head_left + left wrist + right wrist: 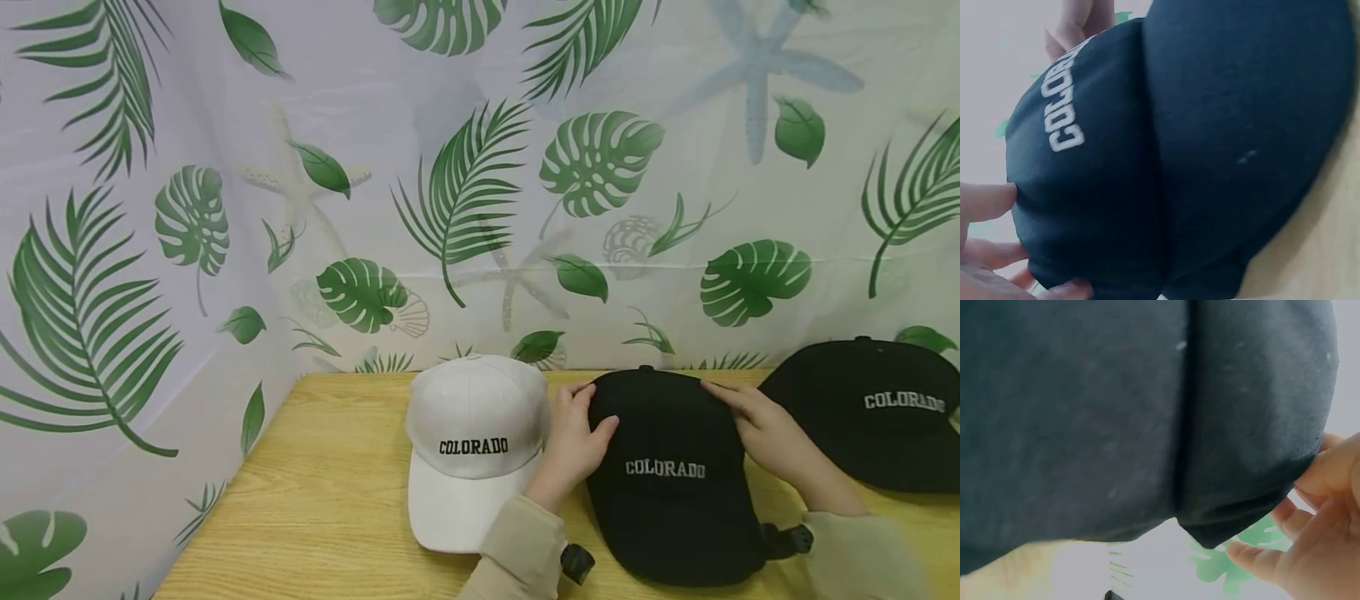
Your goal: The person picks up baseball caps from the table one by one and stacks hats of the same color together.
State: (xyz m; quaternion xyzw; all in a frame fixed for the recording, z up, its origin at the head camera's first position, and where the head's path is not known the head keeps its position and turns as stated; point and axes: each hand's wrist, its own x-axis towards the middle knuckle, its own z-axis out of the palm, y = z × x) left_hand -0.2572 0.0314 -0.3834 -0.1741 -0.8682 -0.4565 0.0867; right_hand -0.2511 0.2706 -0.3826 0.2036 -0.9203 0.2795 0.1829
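Note:
A black baseball cap (660, 533) with white "COLORADO" lettering faces the head camera, its brim toward the person. At its upper left side the left hand (577, 437) grips the crown, thumb on the front and fingers at the edge. The right hand (780, 442) holds the crown's upper right side, fingers along the edge. Close up in the left wrist view, fingers (988, 203) touch the crown below the lettering. In the right wrist view the right hand (1316, 544) has its fingers at the cap's edge, partly hidden behind the fabric.
Left of the held cap, a white cap (480, 417) with black "COLORADO" lettering sits on the wooden table (322, 475). Another black cap (847, 417) lies to the right, cut off by the frame. Behind hangs a leaf-patterned cloth (360, 208).

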